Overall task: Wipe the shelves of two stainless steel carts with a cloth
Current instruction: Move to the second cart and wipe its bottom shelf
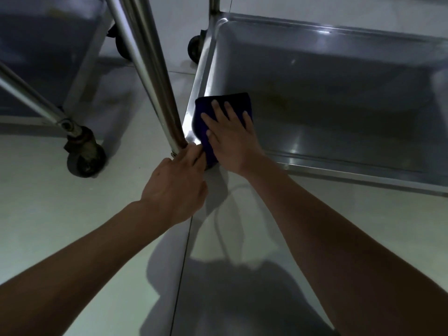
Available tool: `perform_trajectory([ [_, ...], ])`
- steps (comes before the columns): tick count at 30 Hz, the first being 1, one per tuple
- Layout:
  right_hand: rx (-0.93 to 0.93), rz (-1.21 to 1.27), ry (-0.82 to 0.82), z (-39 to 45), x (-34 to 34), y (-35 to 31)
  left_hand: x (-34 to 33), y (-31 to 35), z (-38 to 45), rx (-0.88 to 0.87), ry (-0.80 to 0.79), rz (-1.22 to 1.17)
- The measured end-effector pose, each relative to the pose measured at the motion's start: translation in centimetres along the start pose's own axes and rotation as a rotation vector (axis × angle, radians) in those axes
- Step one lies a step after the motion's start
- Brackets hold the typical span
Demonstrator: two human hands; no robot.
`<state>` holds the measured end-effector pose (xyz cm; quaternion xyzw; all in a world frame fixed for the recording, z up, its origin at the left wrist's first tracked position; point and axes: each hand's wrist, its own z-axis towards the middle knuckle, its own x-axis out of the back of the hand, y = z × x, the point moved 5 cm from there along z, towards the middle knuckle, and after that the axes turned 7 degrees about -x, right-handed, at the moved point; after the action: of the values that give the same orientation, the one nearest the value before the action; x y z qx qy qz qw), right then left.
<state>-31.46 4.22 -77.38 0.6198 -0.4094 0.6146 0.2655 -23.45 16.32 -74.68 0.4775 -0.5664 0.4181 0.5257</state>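
Head view: the right-hand cart's bottom shelf (339, 98) fills the frame, a second cart (48, 44) well apart at left. The right hand (230, 139) presses flat, fingers spread, on the dark cloth (203, 110) in the shelf's near-left corner. The left hand (177, 183) seems to grip the corner post (150, 69), fingers hidden.

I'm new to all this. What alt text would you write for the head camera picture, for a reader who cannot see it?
A person's right hand presses a dark blue cloth flat into the near left corner of a steel cart's bottom shelf. The left hand touches the base of the cart's corner post. A second cart stands to the left on a pale floor.
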Motion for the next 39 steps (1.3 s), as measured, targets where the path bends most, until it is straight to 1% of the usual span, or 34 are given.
perform_trajectory([
  [2, 0.025, 0.0, -0.013, 0.0, -0.1, 0.3, -0.1, 0.1, 0.1, -0.002, 0.003, -0.014],
  [4, 0.02, 0.015, 0.001, -0.5, -0.1, 1.2, 0.0, 0.4, 0.3, 0.002, 0.002, 0.036],
  [7, -0.063, 0.014, 0.053, -2.0, 0.3, 4.7, 0.2, 1.4, 0.9, 0.034, -0.063, 0.206],
  [9, -0.129, 0.027, 0.043, -3.4, 0.7, 8.0, 0.8, 1.6, 1.6, 0.057, -0.066, 0.23],
  [11, -0.178, 0.032, 0.026, -4.9, 1.2, 11.3, 1.6, 2.2, 2.4, 0.049, -0.008, 0.183],
  [13, -0.214, 0.036, 0.027, -6.1, 1.7, 14.1, 1.8, 4.0, 4.0, -0.025, 0.014, 0.114],
  [16, -0.256, 0.044, 0.041, -7.7, 2.1, 17.2, 1.7, 9.1, 7.4, -0.175, 0.02, -0.029],
  [18, -0.28, 0.046, 0.05, -8.7, 2.5, 19.3, 1.5, 12.3, 9.6, -0.221, 0.034, -0.07],
  [20, -0.319, 0.043, 0.064, -9.9, 3.0, 22.0, 0.8, 14.2, 11.2, -0.204, 0.03, -0.063],
  [23, -0.406, 0.028, 0.066, -12.3, 3.9, 26.8, 0.0, 14.9, 12.3, -0.169, 0.037, -0.007],
  [27, -0.51, 0.037, 0.063, -15.3, 4.9, 32.1, -0.1, 15.0, 12.5, -0.206, 0.087, 0.032],
  [29, -0.521, 0.042, 0.063, -15.7, 4.9, 32.7, -0.3, 15.1, 12.5, -0.205, 0.101, 0.038],
  [35, -0.558, 0.074, 0.1, -15.0, 4.9, 31.1, -0.5, 14.6, 12.0, -0.213, 0.134, -0.03],
  [39, -0.543, 0.219, 0.142, -13.4, 4.9, 28.4, 0.0, 13.5, 11.4, -0.263, 0.073, -0.126],
])
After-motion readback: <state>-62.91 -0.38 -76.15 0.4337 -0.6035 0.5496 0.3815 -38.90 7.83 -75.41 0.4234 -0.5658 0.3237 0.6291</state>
